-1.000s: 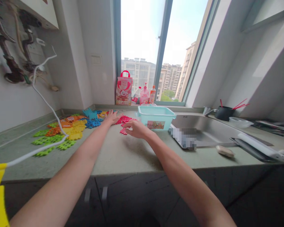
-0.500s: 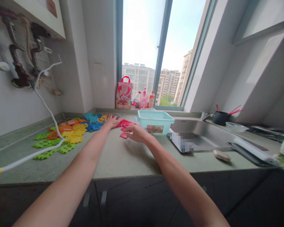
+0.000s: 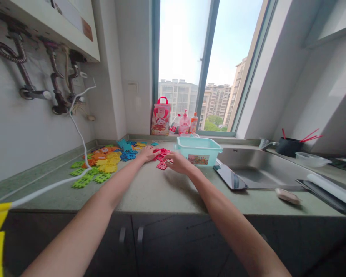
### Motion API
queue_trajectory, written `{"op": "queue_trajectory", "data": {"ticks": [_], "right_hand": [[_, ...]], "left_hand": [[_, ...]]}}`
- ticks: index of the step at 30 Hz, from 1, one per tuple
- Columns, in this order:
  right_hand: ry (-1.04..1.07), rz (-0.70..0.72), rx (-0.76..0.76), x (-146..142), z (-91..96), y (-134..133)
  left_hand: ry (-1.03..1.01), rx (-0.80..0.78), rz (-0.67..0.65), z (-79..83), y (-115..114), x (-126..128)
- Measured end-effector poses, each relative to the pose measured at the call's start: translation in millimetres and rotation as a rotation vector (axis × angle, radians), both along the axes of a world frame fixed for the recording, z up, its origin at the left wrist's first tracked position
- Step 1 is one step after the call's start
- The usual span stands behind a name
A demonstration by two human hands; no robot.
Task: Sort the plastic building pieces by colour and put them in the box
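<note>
Looks colour-grouped toward back-left corner of counter [image 3: 152, 196], green pieces [image 3: 82, 182] to blue pieces [image 3: 128, 156], leaving red pieces [image 3: 162, 153] between loosely spread left hand [image 3: 147, 154] and curled right hand [image 3: 178, 162] (can't tell if pinching).

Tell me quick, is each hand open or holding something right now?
Left hand: open, at the red, jagged-edged plastic pieces.
Right hand: fingers curled by those pieces; cannot tell whether it holds one.

Beyond the fingers [image 3: 172, 156]: one bag [image 3: 160, 122], three bottles [image 3: 184, 125]; to their right: one tub [image 3: 204, 150], one phone [image 3: 230, 177], one sink [image 3: 250, 165]; at their tips: red pieces [image 3: 162, 154], too overlapped to count.
</note>
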State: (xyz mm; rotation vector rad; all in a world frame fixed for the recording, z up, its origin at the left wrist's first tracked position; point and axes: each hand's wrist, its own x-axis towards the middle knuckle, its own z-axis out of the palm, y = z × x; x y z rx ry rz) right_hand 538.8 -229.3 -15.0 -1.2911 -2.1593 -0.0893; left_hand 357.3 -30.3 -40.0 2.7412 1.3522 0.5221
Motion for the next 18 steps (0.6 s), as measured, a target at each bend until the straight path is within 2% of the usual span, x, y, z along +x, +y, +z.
{"op": "queue_trajectory", "data": {"ticks": [5,10,12,14,18], "right_hand": [[0.119,-0.078,0.052,4,-9.8,7],[0.164,-0.112,-0.049,0,-19.7,12],[0.156,-0.106,-0.066,-4,-22.4,13],[0.133,-0.120,-0.063,-8,-24.8,16],[0.064,-0.247,-0.101,-13,-28.6,34]], "left_hand": [[0.004,0.008,-0.107,-2.4,-39,-15],[-0.040,0.037,-0.233,-3.1,-77,-32],[-0.076,0.057,-0.239,-3.1,-84,-35],[-0.110,0.078,-0.189,-3.9,-86,-36],[-0.179,0.057,-0.120,-7.6,-80,-32]]}}
